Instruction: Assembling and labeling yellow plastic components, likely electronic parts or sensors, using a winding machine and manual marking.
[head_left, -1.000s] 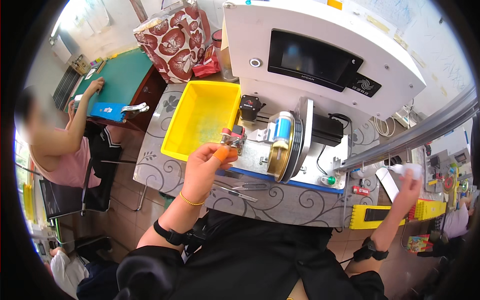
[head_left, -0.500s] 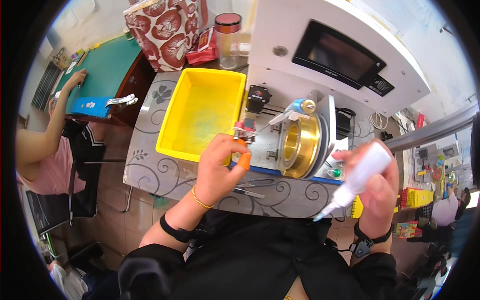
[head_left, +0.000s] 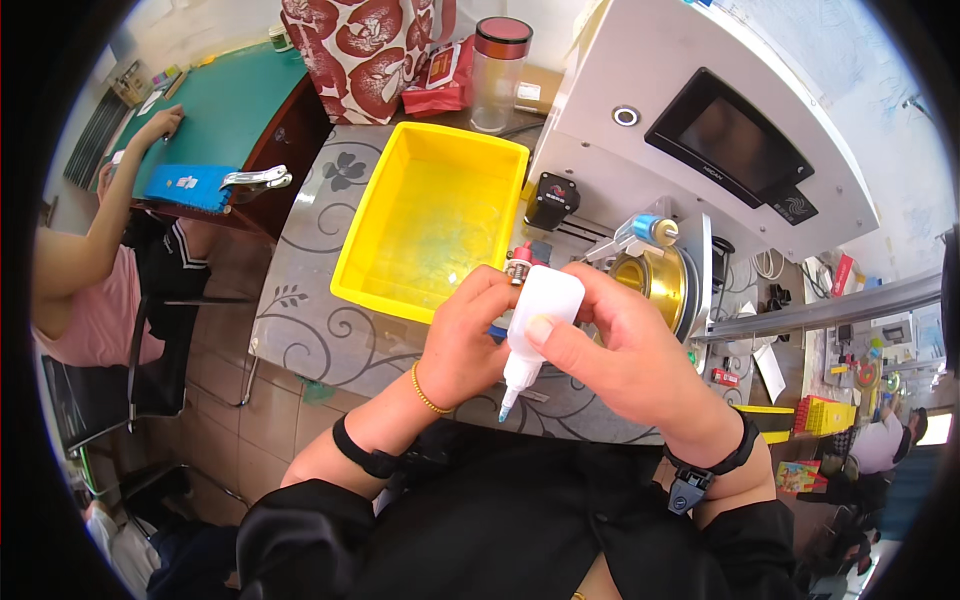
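Fingers (head_left: pixel 572 350) of the right hand (head_left: pixel 645 378) grip a bottle (head_left: pixel 548 300) | bottle is white, tilted, narrow bluish-tipped nozzle toward the person, by the desk's (head_left: pixel 298 340) front edge | left hand (head_left: pixel 462 342): fingertips partly hidden, grip cannot be told | yellow bin (head_left: pixel 372 225) holds unclear bluish patches | clear jar (head_left: pixel 497 95) stands behind

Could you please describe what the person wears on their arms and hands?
The sleeves are black. Behind the left hand come a gold beaded bracelet and, further up, a black band; behind the right hand, a black strap carrying a grey clip-like piece.
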